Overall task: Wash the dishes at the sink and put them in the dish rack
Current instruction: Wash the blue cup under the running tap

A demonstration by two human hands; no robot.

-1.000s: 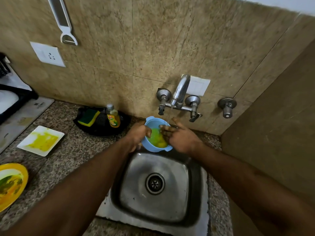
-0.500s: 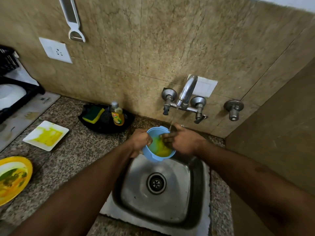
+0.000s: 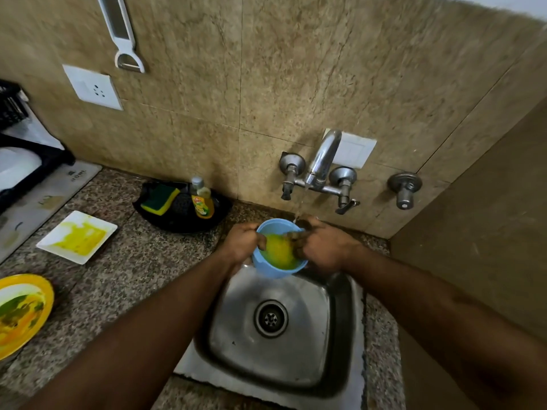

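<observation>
The granite table carried a steel sink, with the dish rack at far left. A yellow plate and a stained white square plate lay well apart from the sink. The blue bowl was held above the sink under the tap's stream. The left hand gripped its rim; the right hand had curled fingers inside it.

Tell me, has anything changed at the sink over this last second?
Little. The left hand keeps gripping the blue bowl at its rim, and the right hand's fingers keep rubbing the yellow residue inside, now curled further over the rim. Water keeps running from the tap. The white plate, yellow plate, sponge and soap bottle lie untouched.
</observation>
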